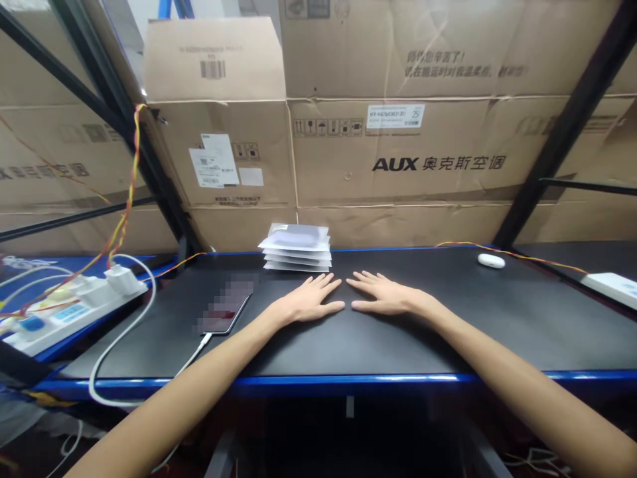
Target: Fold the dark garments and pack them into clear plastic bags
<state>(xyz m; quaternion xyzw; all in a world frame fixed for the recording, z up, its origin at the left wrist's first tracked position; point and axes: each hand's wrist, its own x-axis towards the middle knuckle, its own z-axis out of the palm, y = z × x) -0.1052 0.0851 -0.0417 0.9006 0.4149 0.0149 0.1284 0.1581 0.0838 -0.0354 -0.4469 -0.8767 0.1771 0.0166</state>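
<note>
My left hand (312,299) lies flat on the black tabletop (348,345), palm down with its fingers apart. Facing it across a small gap, my right hand (382,293) rests the same way, also holding nothing. Just behind my left hand stands a stack of white packets or envelopes (297,249), their edges fanned out in layers. A phone (229,307) with a blurred screen lies to the left of my left hand, and a white cable (200,350) is plugged into its near end.
A small white rounded case (491,261) sits at the back right. White power strips (64,309) with plugs and wires lie at the left, and another white strip (614,289) at the right. Large cardboard boxes (338,159) form the back wall between black shelf posts (552,133).
</note>
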